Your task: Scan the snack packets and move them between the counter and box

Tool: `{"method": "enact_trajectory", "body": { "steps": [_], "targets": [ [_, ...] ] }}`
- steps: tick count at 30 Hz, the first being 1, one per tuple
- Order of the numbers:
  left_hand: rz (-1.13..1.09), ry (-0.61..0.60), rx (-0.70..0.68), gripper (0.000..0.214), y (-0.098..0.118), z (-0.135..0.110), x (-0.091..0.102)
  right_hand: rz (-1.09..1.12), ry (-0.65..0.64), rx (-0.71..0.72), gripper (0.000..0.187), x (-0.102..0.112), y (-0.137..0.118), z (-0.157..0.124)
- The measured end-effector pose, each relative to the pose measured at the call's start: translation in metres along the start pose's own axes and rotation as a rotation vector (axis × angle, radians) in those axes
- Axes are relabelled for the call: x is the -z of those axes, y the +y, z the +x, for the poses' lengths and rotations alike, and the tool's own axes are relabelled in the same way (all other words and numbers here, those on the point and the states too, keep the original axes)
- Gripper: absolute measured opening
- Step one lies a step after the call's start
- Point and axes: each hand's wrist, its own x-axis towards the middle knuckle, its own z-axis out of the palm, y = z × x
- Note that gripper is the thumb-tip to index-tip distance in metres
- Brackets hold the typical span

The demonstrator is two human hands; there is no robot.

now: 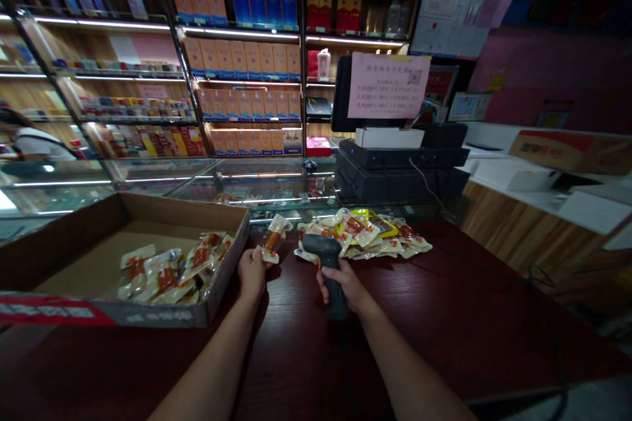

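Observation:
My left hand (252,272) pinches the lower end of a sealed sausage pack (272,238), clear plastic with a reddish-brown sausage inside. It is held just right of an open cardboard box (123,210), in which several similar packs (162,275) lie at the right end. My right hand (345,281) is wrapped round the grip of a dark barcode scanner (336,293), its head pointing left toward the held pack. Behind the scanner lies a pile of sausage packs (355,229) with a yellow-edged packet (380,225) among them.
The dark red wooden counter (306,355) meets a glass display case (266,184). Behind the pile stands a register screen (342,95) with a pink notice, above a black cash drawer (395,183). A cable (548,316) runs along the right. At far left is a person (42,143).

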Motion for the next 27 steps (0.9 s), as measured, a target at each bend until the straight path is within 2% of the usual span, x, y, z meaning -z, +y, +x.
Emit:
{"method": "enact_trajectory", "body": {
  "steps": [4,11,18,27],
  "targets": [
    [0.030,-0.034,-0.062,0.036,0.0018,0.0001,-0.0053,-0.077,-0.019,-0.029,0.036,-0.0043,-0.0002,-0.0026],
    [0.125,-0.034,-0.119,0.034,-0.0013,0.0010,-0.0069,-0.157,0.213,0.020,0.037,-0.0055,-0.0053,-0.0004],
    [0.193,0.028,-0.119,0.030,0.0010,0.0016,-0.0050,-0.246,0.244,0.013,0.035,-0.0032,-0.0011,0.0013],
    [0.176,0.024,-0.119,0.028,-0.0016,0.0029,-0.0052,-0.242,0.254,0.012,0.033,-0.0029,0.0006,0.0007]
  ]
}}
